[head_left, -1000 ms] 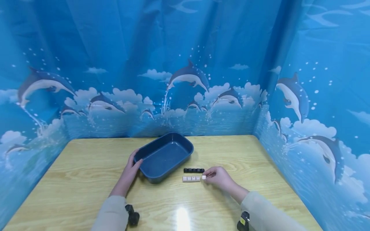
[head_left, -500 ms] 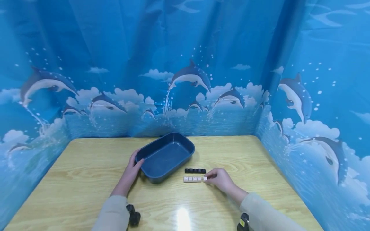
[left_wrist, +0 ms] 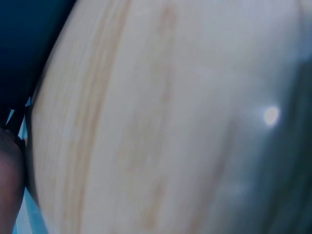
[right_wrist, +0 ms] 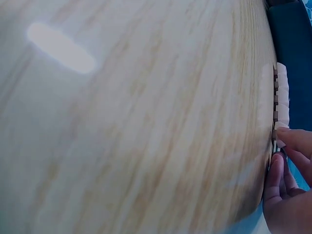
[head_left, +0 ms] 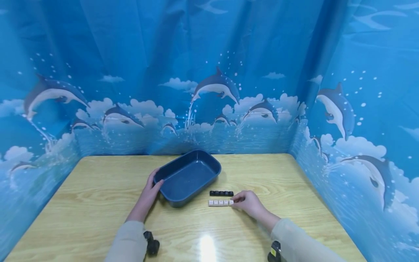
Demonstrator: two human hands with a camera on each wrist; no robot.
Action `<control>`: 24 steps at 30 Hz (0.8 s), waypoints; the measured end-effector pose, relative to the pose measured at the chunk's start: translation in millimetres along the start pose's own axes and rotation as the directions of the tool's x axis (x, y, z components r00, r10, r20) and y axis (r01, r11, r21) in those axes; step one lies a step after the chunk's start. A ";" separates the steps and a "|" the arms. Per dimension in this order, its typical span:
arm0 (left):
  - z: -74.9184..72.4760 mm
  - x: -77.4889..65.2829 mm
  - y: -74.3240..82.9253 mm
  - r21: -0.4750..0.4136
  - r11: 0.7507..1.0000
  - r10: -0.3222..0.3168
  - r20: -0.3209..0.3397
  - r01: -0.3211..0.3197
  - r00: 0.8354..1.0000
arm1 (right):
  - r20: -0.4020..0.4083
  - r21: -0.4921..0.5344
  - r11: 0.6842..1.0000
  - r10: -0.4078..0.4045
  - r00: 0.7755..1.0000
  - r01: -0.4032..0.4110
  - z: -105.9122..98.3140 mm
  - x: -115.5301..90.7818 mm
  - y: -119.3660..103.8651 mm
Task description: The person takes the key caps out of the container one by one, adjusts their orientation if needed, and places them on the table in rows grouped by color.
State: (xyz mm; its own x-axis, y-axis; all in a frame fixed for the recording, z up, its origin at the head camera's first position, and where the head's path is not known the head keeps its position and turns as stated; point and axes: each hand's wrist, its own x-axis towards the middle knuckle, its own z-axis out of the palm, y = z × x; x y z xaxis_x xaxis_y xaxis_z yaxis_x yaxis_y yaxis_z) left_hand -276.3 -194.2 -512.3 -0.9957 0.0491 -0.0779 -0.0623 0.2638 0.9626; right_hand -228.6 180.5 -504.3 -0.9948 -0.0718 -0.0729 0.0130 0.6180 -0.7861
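Observation:
My left hand (head_left: 152, 186) grips the left end of a dark blue rectangular basin (head_left: 187, 196), thumb over the rim and fingers along the outer wall. My right hand (head_left: 250, 203) pinches the white keycap (head_left: 231, 202) at the right end of a short row of white keycaps (head_left: 218, 203). That keycap stands right against its neighbour in the row. Just behind lies a matching row of black keycaps (head_left: 221, 193). From the right wrist, the thumb and fingertips (right_wrist: 282, 131) show at the near end of the white row (right_wrist: 283, 92).
Both rows lie on a light wood-grain table (head_left: 104, 196), to the right of the basin's near side. A blue dolphin-print curtain (head_left: 147, 80) borders the table at the back and sides. Lamp glare (head_left: 207, 247) shines near the front.
My right hand has brought the white keycap leftward and down, closing the gap to the white row. The left hand keeps its grip on the basin. The view shifts slightly.

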 end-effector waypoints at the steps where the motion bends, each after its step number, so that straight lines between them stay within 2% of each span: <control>1: -0.1 -0.1 -0.1 0.000 1.000 0.001 0.000 -0.001 1.000 | 0.001 0.001 1.000 0.000 1.000 0.000 0.3 0.0 -0.1; 16: 0.5 -0.9 0.8 -0.005 1.000 0.007 0.008 -0.007 1.000 | 0.011 0.022 1.000 -0.008 1.000 0.008 1.3 -0.2 -1.2; 24: 1.3 -1.8 2.0 0.000 1.000 -0.004 0.009 0.004 1.000 | 0.017 0.004 0.999 -0.041 0.999 0.041 0.7 0.0 -2.5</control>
State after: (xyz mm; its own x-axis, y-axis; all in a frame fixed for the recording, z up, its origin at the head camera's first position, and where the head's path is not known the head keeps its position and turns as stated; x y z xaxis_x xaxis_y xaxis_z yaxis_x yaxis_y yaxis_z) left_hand -274.6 -192.5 -510.6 -0.9949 0.0568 -0.0837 -0.0659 0.2635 0.9624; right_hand -228.5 178.4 -502.7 -0.9925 -0.1109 -0.0511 -0.0277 0.6114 -0.7908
